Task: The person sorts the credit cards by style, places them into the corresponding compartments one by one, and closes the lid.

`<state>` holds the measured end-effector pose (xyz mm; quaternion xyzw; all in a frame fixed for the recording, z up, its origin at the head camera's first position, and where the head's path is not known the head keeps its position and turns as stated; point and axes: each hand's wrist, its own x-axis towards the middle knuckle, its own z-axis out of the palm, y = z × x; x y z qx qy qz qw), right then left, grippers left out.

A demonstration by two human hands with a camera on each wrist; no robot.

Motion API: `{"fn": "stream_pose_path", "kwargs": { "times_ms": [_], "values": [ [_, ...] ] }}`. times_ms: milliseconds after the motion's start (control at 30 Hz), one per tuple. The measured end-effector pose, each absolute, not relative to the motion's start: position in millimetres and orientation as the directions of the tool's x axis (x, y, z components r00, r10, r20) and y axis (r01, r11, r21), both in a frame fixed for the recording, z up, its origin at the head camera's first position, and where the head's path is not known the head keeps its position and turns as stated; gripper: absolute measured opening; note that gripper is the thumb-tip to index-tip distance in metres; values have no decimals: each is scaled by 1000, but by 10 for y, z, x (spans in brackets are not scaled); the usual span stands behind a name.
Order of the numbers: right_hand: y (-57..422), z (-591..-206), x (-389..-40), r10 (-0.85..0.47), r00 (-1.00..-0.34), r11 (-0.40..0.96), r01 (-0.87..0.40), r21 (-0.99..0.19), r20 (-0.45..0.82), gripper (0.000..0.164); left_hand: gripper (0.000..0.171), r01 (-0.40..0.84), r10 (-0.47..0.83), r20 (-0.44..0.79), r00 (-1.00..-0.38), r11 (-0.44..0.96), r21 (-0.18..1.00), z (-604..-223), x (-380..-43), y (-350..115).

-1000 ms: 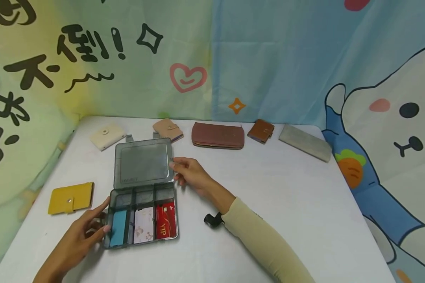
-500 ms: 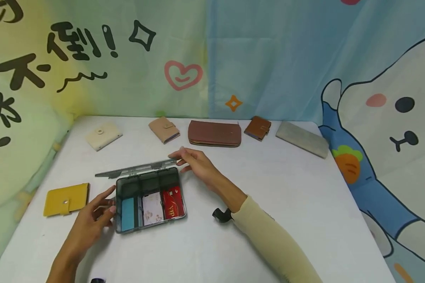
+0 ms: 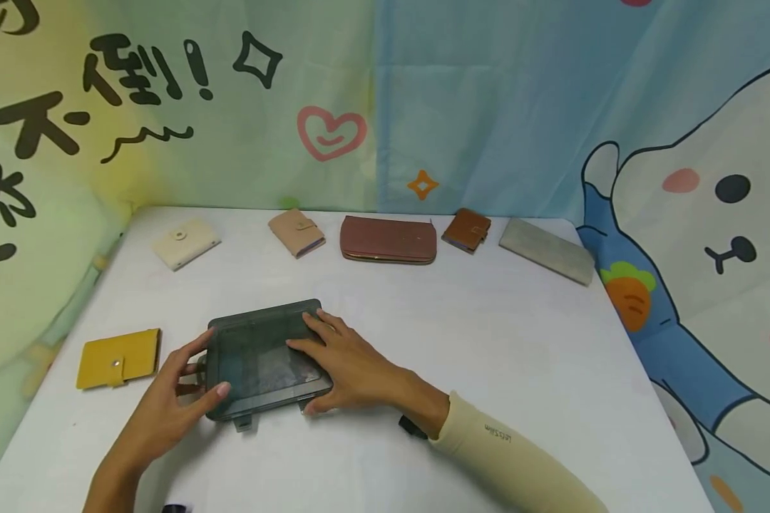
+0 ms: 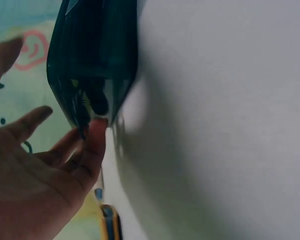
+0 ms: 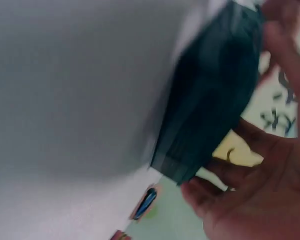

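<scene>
A dark translucent plastic box (image 3: 263, 356) sits on the table with its lid down, two clasp tabs sticking out at the front. Its contents show only dimly through the lid. At its left end my left hand (image 3: 160, 413) steadies it, index finger at the back corner and thumb at the front one; the left wrist view has a fingertip against the box's end (image 4: 95, 55). My right hand (image 3: 353, 363) lies over the lid's right part with spread fingers, its thumb at the front edge. Fingers (image 5: 195, 192) touch the box's side (image 5: 205, 95) in the right wrist view.
A yellow wallet (image 3: 118, 358) lies left of the box. Along the back are a cream wallet (image 3: 186, 244), a beige card holder (image 3: 296, 233), a maroon long wallet (image 3: 388, 240), a brown card holder (image 3: 466, 230) and a grey long wallet (image 3: 547, 251). A printed curtain (image 3: 488, 107) hangs behind.
The lid has swung from fully open, through upright, down over the cards in the box. My right hand came forward with it onto the top. The box shifted slightly right and turned early on.
</scene>
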<state>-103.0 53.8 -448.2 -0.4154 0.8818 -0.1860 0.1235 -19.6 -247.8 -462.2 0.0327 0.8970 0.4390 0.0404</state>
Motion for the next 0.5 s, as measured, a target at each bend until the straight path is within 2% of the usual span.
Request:
{"fn": "stream_pose_path", "kwargs": {
  "times_ms": [100,200,367,500],
  "values": [
    [454,-4519,-949,-771,-636,626,-751,-212,-23,98,93,68,139,-29,-990,641,764,-4620,-180,-2463],
    [400,-4556,-914,-765,-643,640,-765,-70,34,94,103,98,165,-14,-986,651,753,-4623,-169,-2451],
    [362,-4592,-911,-763,-638,640,-768,-15,100,91,119,132,193,-13,-981,721,680,-4620,-185,-2396],
    [367,-4608,-921,-750,-654,653,-756,-48,105,91,125,144,189,-28,-982,831,538,-4608,-216,-2330]
  ]
}}
